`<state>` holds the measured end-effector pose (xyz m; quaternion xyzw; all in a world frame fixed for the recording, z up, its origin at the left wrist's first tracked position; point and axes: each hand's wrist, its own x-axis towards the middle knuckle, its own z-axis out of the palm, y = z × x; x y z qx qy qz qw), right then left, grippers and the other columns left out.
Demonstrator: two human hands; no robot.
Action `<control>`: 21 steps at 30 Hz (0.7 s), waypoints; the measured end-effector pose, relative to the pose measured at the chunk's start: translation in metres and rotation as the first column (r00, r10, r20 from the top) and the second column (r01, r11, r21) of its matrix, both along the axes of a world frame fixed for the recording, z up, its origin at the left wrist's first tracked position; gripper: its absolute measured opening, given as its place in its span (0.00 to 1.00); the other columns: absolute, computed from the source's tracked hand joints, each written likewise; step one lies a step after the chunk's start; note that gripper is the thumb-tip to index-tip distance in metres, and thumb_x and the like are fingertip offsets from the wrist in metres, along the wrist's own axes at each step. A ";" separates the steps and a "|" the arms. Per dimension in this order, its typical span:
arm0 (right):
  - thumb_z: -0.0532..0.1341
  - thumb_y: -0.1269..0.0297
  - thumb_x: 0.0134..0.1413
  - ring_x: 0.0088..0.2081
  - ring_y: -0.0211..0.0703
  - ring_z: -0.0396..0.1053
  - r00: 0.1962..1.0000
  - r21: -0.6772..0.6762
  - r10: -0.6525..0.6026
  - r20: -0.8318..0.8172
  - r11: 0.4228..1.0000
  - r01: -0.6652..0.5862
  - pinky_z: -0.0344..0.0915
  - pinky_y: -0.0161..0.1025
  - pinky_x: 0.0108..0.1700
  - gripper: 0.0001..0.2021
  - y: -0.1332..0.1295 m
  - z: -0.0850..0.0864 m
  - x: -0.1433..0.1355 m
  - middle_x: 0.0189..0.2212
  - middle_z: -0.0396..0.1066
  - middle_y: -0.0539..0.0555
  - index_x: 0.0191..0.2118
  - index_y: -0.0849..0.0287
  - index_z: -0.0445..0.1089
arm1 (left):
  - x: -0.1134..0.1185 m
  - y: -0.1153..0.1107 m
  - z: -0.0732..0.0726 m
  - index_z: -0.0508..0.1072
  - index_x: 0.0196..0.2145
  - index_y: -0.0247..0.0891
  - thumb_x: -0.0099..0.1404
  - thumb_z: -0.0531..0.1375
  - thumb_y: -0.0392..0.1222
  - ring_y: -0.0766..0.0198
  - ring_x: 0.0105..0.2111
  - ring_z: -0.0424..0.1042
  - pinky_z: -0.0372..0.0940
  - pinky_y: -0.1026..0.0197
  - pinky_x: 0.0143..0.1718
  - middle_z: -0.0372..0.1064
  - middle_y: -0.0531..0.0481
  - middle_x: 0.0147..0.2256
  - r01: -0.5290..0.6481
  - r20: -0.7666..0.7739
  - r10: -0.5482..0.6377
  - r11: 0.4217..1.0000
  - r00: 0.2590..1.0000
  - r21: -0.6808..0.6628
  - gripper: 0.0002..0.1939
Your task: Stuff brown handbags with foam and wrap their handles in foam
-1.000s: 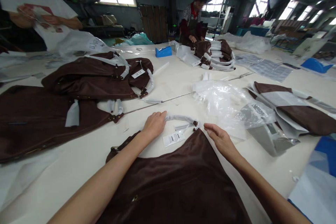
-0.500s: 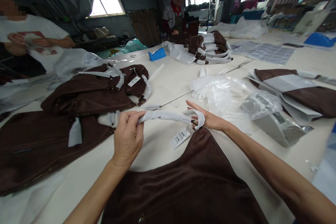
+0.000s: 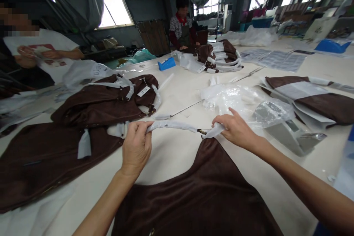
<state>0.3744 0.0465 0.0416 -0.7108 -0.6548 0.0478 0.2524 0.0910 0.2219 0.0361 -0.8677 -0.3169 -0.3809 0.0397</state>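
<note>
A dark brown bag point(image 3: 193, 199) lies in front of me on the white table. Its strap point(image 3: 174, 125) is wrapped in white paper and joins the bag's peak at a small metal fitting point(image 3: 202, 131). My left hand point(image 3: 137, 147) is closed round the strap's left end. With thumb and fingers together, my right hand point(image 3: 233, 127) pinches a loose strip of white wrapping paper point(image 3: 214, 131) beside the fitting. The label seen earlier by the fitting does not show.
More brown bags point(image 3: 105, 99) lie at the left, and another point(image 3: 326, 99) at the right. Clear plastic point(image 3: 235, 97) is heaped beyond my right hand. A blue tape dispenser point(image 3: 166, 64) stands near a bag stack point(image 3: 221, 53). Two people are across the table.
My right hand has turned from spread fingers behind the paper loop to a pinch, pulling the strip out to the right. The left hand keeps its hold on the strap.
</note>
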 end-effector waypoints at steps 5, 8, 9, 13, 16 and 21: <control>0.59 0.69 0.54 0.40 0.57 0.73 0.959 -0.107 -0.047 0.279 0.991 0.080 0.65 0.50 0.46 0.13 -0.048 0.034 -0.015 0.39 0.75 0.61 0.46 0.56 0.72 | 0.020 0.007 -0.008 0.73 0.46 0.39 0.70 0.49 0.38 0.55 0.43 0.69 0.66 0.58 0.42 0.66 0.44 0.41 -0.060 -0.067 0.055 0.996 0.996 -0.073 0.14; 0.60 0.62 0.58 0.45 0.60 0.73 0.997 -0.087 0.027 0.070 0.996 -0.021 0.66 0.50 0.46 0.25 -0.042 0.041 -0.049 0.47 0.74 0.62 0.61 0.56 0.64 | 0.034 0.009 -0.013 0.74 0.46 0.38 0.69 0.49 0.40 0.53 0.42 0.69 0.66 0.56 0.42 0.66 0.41 0.41 -0.101 -0.162 0.071 0.978 0.984 -0.183 0.15; 0.61 0.58 0.58 0.47 0.61 0.73 0.990 -0.088 0.134 -0.035 0.987 -0.137 0.66 0.50 0.47 0.30 -0.036 0.042 -0.064 0.49 0.73 0.62 0.65 0.55 0.59 | 0.037 0.010 -0.014 0.74 0.47 0.38 0.69 0.50 0.42 0.53 0.41 0.69 0.66 0.55 0.42 0.67 0.41 0.42 -0.108 -0.195 0.064 0.968 0.979 -0.228 0.15; 0.63 0.41 0.53 0.48 0.61 0.74 0.800 -0.121 0.531 -0.281 0.807 -0.578 0.68 0.49 0.48 0.42 -0.023 0.040 -0.120 0.51 0.75 0.59 0.69 0.53 0.53 | 0.030 0.021 -0.014 0.74 0.48 0.40 0.65 0.55 0.48 0.52 0.43 0.70 0.68 0.53 0.47 0.70 0.42 0.43 -0.105 -0.260 0.014 0.935 0.965 -0.338 0.18; 0.58 0.45 0.62 0.48 0.54 0.74 0.824 -0.074 0.492 -0.283 0.845 -0.530 0.68 0.46 0.50 0.29 -0.043 0.032 -0.123 0.48 0.76 0.56 0.65 0.51 0.60 | -0.002 0.023 -0.006 0.74 0.49 0.38 0.63 0.55 0.51 0.49 0.47 0.70 0.66 0.50 0.52 0.71 0.40 0.47 -0.141 -0.287 0.027 0.912 0.958 -0.386 0.21; 0.56 0.54 0.65 0.41 0.45 0.75 0.934 -0.021 0.032 -0.355 0.999 -0.043 0.71 0.40 0.46 0.18 -0.113 -0.019 -0.063 0.43 0.76 0.56 0.56 0.55 0.70 | -0.072 -0.030 0.017 0.74 0.49 0.41 0.63 0.52 0.59 0.48 0.49 0.72 0.66 0.51 0.52 0.72 0.44 0.51 -0.198 -0.258 0.057 0.804 0.965 -0.560 0.25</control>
